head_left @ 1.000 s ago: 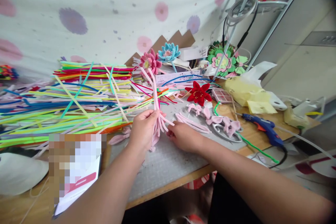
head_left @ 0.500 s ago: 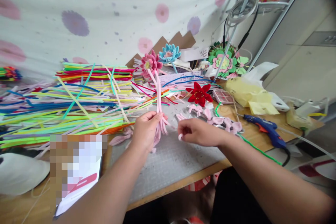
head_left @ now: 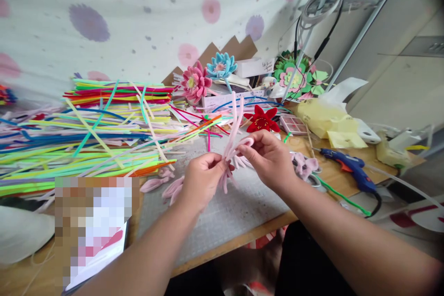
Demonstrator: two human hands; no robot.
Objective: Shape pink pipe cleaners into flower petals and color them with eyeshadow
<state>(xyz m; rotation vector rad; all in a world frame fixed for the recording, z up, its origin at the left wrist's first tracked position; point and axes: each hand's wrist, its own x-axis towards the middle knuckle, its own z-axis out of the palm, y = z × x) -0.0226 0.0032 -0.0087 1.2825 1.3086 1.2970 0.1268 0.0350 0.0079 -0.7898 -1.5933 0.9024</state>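
My left hand (head_left: 202, 179) is closed around a bundle of pale pink pipe cleaners (head_left: 231, 143), held upright over the grey cutting mat (head_left: 225, 212). My right hand (head_left: 268, 157) pinches one looped pink pipe cleaner of that bundle near its top. Loose pink petal shapes (head_left: 163, 186) lie on the mat left of my left hand, and more of them (head_left: 305, 164) lie behind my right hand.
A big heap of coloured pipe cleaners (head_left: 86, 134) fills the left of the table. Finished pink (head_left: 194, 82), blue (head_left: 220, 67) and red (head_left: 261, 120) flowers stand at the back. A blue glue gun (head_left: 350, 171) lies at the right. A blurred box (head_left: 93, 222) sits front left.
My left hand has moved right and tilted the pink bundle. My right hand has risen from the mat with a pink pipe cleaner and come up against the bundle.
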